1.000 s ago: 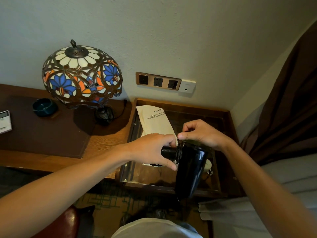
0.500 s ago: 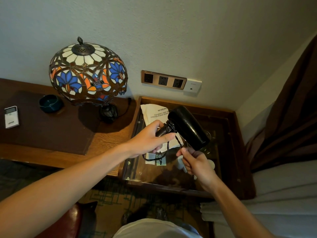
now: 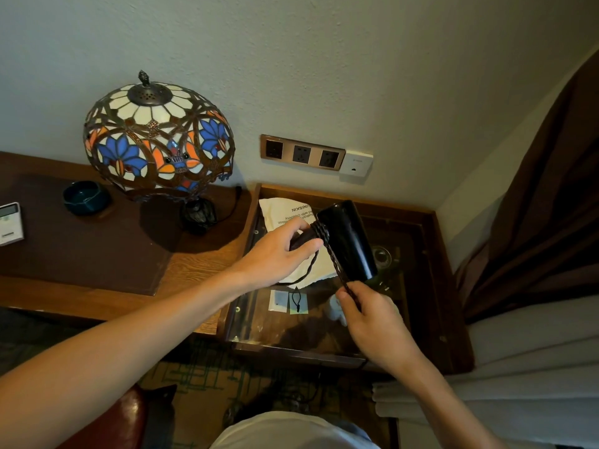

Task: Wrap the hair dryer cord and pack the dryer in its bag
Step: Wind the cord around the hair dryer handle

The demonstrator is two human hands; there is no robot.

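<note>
Glass-topped side table (image 3: 418, 222): left hand (image 3: 278, 254) grips hair dryer (image 3: 346, 241) handle; right hand (image 3: 369, 315) pinches braided cord (image 3: 337, 267) (pulled taut), above white bag (image 3: 278, 212).

Counted: one black hair dryer (image 3: 348, 241) with one braided dark cord (image 3: 337, 267); one white cloth bag (image 3: 285, 215); one stained-glass lamp (image 3: 158, 137); one teal ceramic bowl (image 3: 85, 197); three wall sockets (image 3: 302, 153); two small packets (image 3: 287, 301).

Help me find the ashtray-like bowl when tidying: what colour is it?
Dark teal; the bowl shows in the head view, left of the lamp.
</note>
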